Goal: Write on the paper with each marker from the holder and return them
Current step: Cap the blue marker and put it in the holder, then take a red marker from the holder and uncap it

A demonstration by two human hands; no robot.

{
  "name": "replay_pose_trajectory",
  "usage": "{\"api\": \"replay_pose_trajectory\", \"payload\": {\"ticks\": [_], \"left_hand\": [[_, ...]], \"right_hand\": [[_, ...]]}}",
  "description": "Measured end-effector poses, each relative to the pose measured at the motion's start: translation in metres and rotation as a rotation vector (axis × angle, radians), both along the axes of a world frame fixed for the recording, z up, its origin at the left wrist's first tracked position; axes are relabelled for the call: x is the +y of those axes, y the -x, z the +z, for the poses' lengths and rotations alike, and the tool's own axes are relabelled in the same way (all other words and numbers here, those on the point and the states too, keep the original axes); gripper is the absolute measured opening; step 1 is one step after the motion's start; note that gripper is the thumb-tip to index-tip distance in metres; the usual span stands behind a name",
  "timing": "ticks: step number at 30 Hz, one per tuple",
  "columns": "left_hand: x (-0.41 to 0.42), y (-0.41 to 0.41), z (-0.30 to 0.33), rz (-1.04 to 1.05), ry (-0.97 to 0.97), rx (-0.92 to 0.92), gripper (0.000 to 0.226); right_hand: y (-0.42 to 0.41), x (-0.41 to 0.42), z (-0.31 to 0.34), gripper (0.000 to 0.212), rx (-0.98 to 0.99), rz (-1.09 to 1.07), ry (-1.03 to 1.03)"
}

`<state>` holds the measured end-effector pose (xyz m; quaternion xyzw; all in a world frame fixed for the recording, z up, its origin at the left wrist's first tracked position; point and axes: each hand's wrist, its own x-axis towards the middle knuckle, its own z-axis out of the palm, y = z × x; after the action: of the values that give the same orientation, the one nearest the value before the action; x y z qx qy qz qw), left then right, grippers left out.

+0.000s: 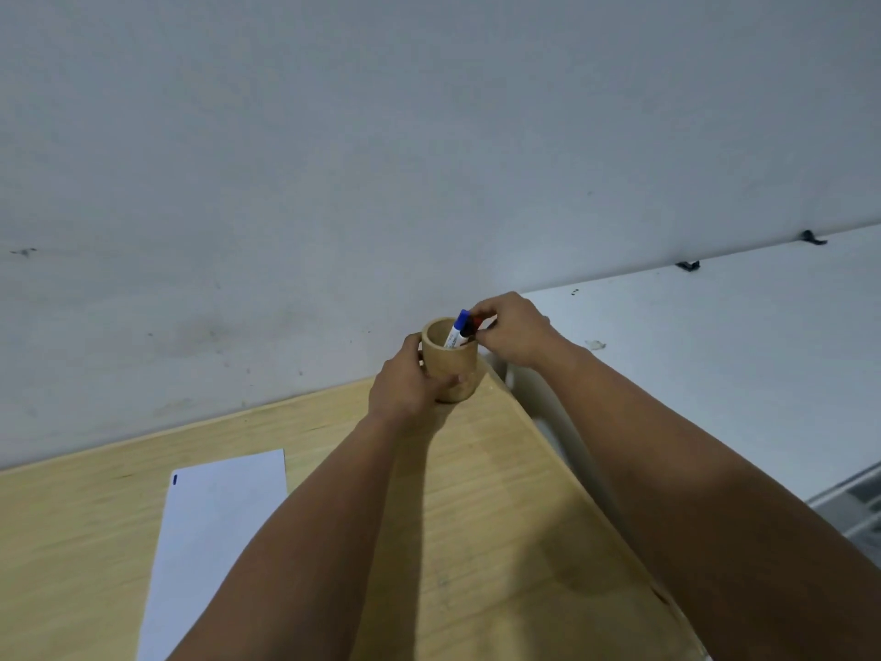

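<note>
A round wooden holder (453,362) stands at the far right corner of the wooden table (476,517), against the wall. My left hand (405,386) wraps around its left side. Inside it stand a blue-capped marker (456,329) and, beside it, markers with a black cap and a red cap (472,325). My right hand (512,333) pinches the caps at the holder's right rim; which cap it grips is hidden by the fingers. A white sheet of paper (214,527) lies at the near left with a small blue mark (175,479) at its top left corner.
A grey wall rises right behind the table. To the right, past the table's edge, a white surface (715,355) runs along the wall with small black clips (689,266) on it. A gap separates it from the table.
</note>
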<state>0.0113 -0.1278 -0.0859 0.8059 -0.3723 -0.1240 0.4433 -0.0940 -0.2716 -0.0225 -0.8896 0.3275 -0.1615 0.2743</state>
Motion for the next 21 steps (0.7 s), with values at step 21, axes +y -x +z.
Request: {"api": "replay_pose_trajectory", "payload": {"ticks": [21], "left_hand": [[0.150, -0.004, 0.100, 0.271, 0.125, -0.037, 0.076]], "right_hand": [[0.009, 0.134, 0.073, 0.021, -0.435, 0.228, -0.373]]}}
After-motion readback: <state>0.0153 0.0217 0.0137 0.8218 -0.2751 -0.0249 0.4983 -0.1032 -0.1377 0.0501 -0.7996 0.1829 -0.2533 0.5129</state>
